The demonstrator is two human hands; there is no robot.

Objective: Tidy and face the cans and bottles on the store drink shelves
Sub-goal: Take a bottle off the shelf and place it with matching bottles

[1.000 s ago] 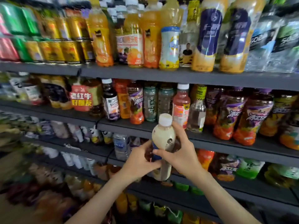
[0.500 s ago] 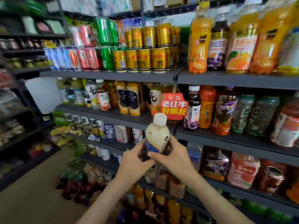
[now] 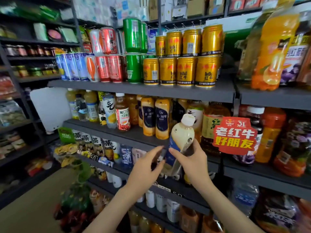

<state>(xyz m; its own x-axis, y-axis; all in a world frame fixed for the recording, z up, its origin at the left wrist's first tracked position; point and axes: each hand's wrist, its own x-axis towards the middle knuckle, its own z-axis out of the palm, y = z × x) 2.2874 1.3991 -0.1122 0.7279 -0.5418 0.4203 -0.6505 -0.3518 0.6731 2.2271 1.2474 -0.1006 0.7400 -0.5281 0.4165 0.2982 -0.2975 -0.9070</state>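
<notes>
Gold cans (image 3: 185,71), upper middle: "RedBull 红牛". Red sign (image 3: 234,137), right: "老红牛 好朋友". Lower-left bottles (image 3: 96,142): "茶".

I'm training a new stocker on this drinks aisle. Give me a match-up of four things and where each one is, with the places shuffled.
Things:
1 cream bottle
2 gold cans
3 red sign
4 green cans

Places:
A hanging in front of shelved bottles
B right end of the can row
C held in the right hand
D between the red cans and the gold ones

Pairs: 1-C, 2-B, 3-A, 4-D
</notes>
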